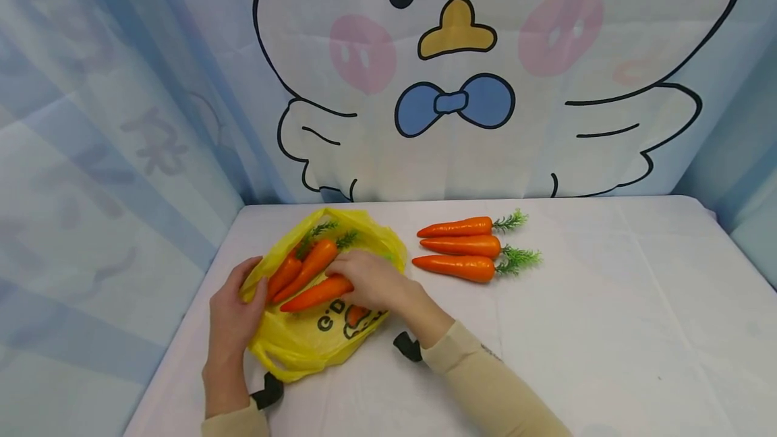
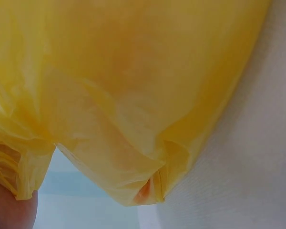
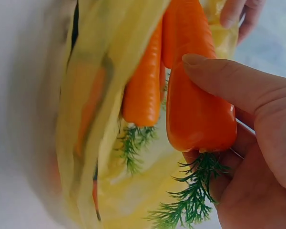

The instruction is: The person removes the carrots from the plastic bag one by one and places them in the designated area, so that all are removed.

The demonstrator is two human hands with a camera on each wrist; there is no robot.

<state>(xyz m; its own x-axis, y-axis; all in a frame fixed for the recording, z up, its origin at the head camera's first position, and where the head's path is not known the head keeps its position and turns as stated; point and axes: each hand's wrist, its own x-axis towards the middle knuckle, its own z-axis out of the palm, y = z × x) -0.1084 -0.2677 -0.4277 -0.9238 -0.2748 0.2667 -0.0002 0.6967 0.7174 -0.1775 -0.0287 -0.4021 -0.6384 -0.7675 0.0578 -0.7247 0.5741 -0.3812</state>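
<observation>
A yellow plastic bag (image 1: 291, 351) with printed letters lies open on the table. My left hand (image 1: 233, 315) holds the bag's left edge, its thumb over the rim. Inside the bag's mouth, my right hand (image 1: 371, 280) grips an orange carrot (image 1: 312, 295) near its leafy end. The right wrist view shows the thumb on top of this carrot (image 3: 198, 109) and fingers beneath it. Two more carrots, a front one (image 1: 317, 263) and one behind it (image 1: 285, 274), lean in the bag with green tops toward the back. Yellow film hides most of my left hand in the left wrist view.
Three carrots with green tops lie in a row right of the bag: the back one (image 1: 458, 228), the middle one (image 1: 464, 245) and the front one (image 1: 458, 267). A white cloth covers the table (image 1: 607, 329). Behind it hangs a printed curtain (image 1: 449, 160).
</observation>
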